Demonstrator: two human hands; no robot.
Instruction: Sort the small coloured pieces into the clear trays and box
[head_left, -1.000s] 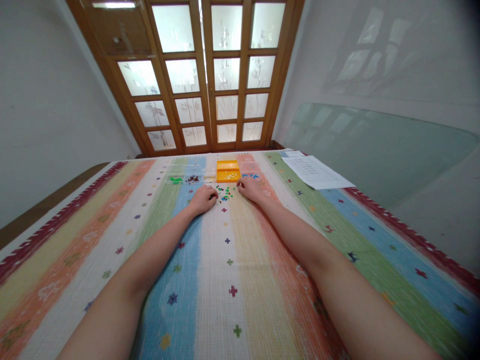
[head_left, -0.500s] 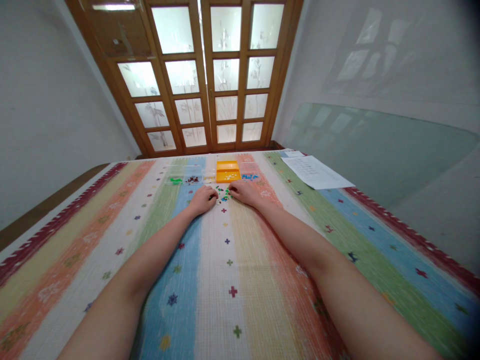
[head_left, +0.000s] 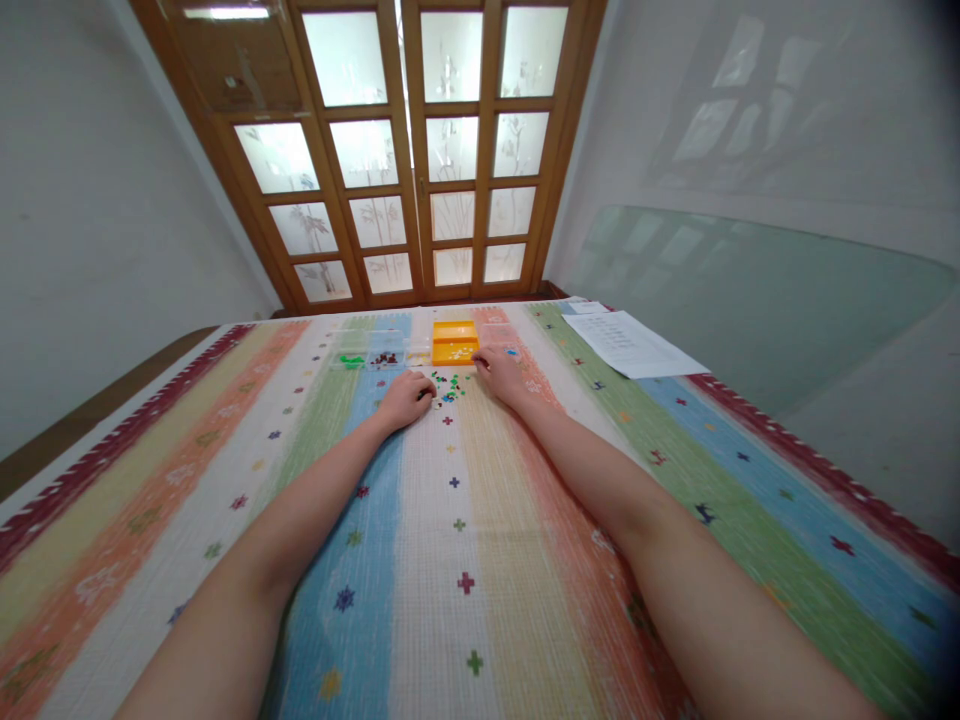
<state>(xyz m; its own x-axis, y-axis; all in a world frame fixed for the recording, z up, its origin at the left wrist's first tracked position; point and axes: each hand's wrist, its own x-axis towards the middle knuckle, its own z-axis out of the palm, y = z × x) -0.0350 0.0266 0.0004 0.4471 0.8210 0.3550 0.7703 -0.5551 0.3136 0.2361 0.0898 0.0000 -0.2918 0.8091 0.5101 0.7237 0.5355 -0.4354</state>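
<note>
Your left hand (head_left: 409, 398) rests on the striped tablecloth (head_left: 431, 600), fingers curled in narrow; a dark spot shows at the fingertips, piece or shadow, cannot tell. Your right hand (head_left: 499, 373) is pinched narrow at the near right corner of the yellow two-part box (head_left: 455, 343); cannot tell whether a piece sits in the pinch.

Between your hands: loose mixed pieces (head_left: 454, 385), green, blue and dark, scattered on the cloth. Just ahead, pale pieces (head_left: 463, 353) in the yellow box's near compartment. Behind your right hand, blue pieces (head_left: 511, 352) in a clear box, partly covered. Ahead and left of your left hand: green pieces (head_left: 352, 361), then dark red ones (head_left: 385, 359), in clear boxes.

Step in hand, my reading: small-piece handling at the boxes. Next move calls for a fine fingertip pinch, and clearance over the box walls.

Farther right, a printed sheet (head_left: 637, 345).
</note>
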